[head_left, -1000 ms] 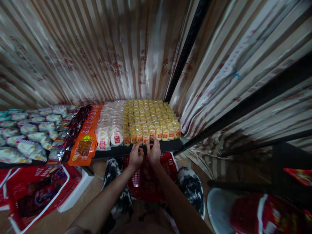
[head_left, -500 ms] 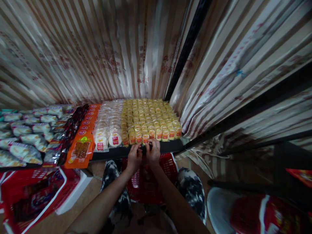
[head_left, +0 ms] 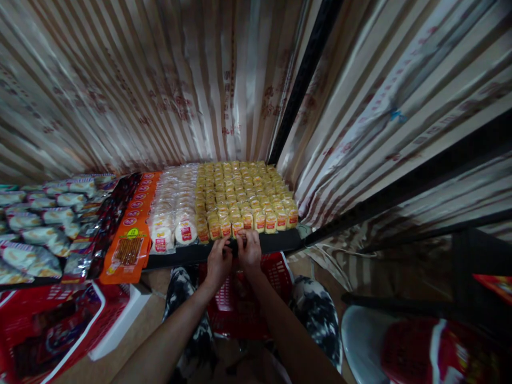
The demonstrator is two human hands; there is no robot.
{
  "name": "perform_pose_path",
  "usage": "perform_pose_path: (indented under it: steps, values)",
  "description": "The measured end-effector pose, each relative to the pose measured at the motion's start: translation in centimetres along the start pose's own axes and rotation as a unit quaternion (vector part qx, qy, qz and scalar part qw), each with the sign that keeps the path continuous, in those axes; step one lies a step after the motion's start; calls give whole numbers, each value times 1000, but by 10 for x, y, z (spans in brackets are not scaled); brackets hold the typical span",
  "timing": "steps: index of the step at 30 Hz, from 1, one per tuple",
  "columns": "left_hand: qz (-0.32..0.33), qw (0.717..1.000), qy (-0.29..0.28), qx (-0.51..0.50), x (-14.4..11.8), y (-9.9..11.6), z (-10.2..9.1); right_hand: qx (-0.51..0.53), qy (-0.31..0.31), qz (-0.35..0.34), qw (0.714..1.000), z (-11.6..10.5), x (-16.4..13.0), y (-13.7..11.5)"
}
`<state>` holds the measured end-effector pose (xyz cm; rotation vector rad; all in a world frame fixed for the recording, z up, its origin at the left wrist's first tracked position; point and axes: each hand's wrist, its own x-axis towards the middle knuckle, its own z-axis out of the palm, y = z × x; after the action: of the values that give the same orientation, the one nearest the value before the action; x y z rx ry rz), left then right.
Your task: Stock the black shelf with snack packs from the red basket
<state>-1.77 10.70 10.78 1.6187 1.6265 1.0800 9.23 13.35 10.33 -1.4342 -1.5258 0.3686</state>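
Rows of small yellow wrapped snack packets [head_left: 248, 194] stand close together on the right part of a dark shelf [head_left: 176, 257], red labels along the front row. My left hand [head_left: 219, 262] is at the shelf's front edge, just below that row, its fingers curled in. Close beside it, my right hand [head_left: 249, 249] has its fingers bent, the tips against or just in front of the front packets. Both hands look closed; what lies between the fingertips is too small and dim to make out. White round wrapped crackers [head_left: 186, 229] stand left of the yellow packets.
Orange pretzel-stick packs [head_left: 127, 250] and white snack bags [head_left: 60, 240] fill the shelf's left. A red basket [head_left: 248, 320] sits between my knees, another basket [head_left: 76, 346] lower left. Striped curtain [head_left: 180, 80] hangs behind; a black post [head_left: 300, 96] rises at the shelf's corner. A pale stool [head_left: 360, 341] stands lower right.
The view has shifted slightly, so the shelf's left goods sit a little lower and further left. My hands stay at the same front packets, with only slight finger movement.
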Motion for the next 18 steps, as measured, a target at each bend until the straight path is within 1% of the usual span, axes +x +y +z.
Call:
perform_pose_path:
  steps: [3, 6, 8, 11, 15, 18]
  values:
    - [0, 1000, -8, 6, 0, 1, -2, -7, -8, -5, 1000, 1, 1, 0]
    - [4, 1000, -11, 15, 0, 1, -2, -22, -2, -14, 1000, 1, 0, 0]
    - [8, 1000, -3, 19, -1, 0, -1, -30, 1, -14, 999, 1, 0, 0]
    - [24, 1000, 15, 13, -1, -2, 0, -13, -4, -12, 1000, -1, 0, -2]
    - [54, 998, 22, -26, -6, 0, -3, 25, 0, -31, 999, -8, -1, -7]
    - [61, 997, 11, -37, -20, 4, -9, 38, 16, -32, 999, -18, -13, -11]
